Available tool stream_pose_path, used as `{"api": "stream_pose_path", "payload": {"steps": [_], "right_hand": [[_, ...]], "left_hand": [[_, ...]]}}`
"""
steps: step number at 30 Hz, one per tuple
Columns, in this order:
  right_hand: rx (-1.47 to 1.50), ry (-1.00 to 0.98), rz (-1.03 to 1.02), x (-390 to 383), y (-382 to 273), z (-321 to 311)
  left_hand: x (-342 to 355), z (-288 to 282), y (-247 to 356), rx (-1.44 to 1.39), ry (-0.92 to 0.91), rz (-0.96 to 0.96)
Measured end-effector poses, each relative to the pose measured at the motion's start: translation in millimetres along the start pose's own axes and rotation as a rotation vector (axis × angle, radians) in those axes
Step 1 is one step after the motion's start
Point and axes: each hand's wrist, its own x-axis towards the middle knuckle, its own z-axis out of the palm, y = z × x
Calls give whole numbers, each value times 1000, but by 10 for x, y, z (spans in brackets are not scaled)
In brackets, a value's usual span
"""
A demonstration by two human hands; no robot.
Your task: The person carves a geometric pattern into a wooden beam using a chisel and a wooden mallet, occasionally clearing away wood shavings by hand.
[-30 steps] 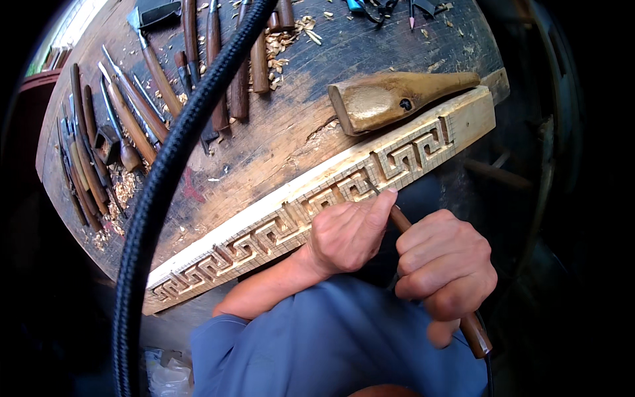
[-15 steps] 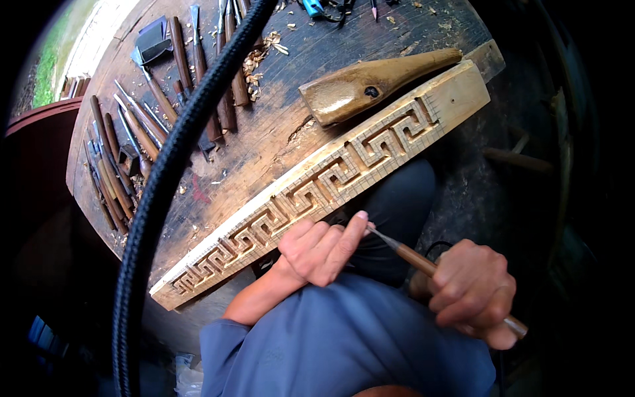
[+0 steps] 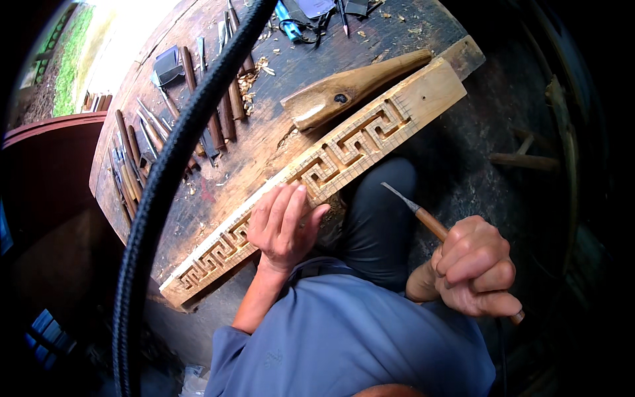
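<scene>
A long pale wooden board (image 3: 433,96), carved with a Greek-key groove pattern over a pencilled grid, lies slantwise along the near edge of the table. My left hand (image 3: 278,228) rests on the middle of the board, fingers stretched out over the carving and thumb apart, covering part of the pattern. To the right, away from the board, my right hand (image 3: 479,268) is wrapped around the wooden handle of a chisel (image 3: 430,223). Its narrow metal blade points up and left, touching nothing. A wooden mallet (image 3: 360,89) lies behind the board.
Several carving tools (image 3: 218,126) with wooden handles are spread over the left of the worn table (image 3: 258,155). Wood shavings (image 3: 248,83) lie among them. A pencil (image 3: 344,20) and a blue object (image 3: 289,26) are at the far side. A black braided cable (image 3: 178,152) crosses the view.
My left hand has moved from near the chisel tip up onto the board and its fingers have spread. The chisel has come away from that hand, still in my right hand. The view has shifted.
</scene>
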Motion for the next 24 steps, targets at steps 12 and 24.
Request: {"api": "stream_pose_path", "payload": {"steps": [12,24], "right_hand": [[-247,83,-23,231,105,160],[131,-297,78,-97,342,894]], "left_hand": [[99,-13,-67,6,-327,-195],[-674,-557,-627,20,-155,-143]]}}
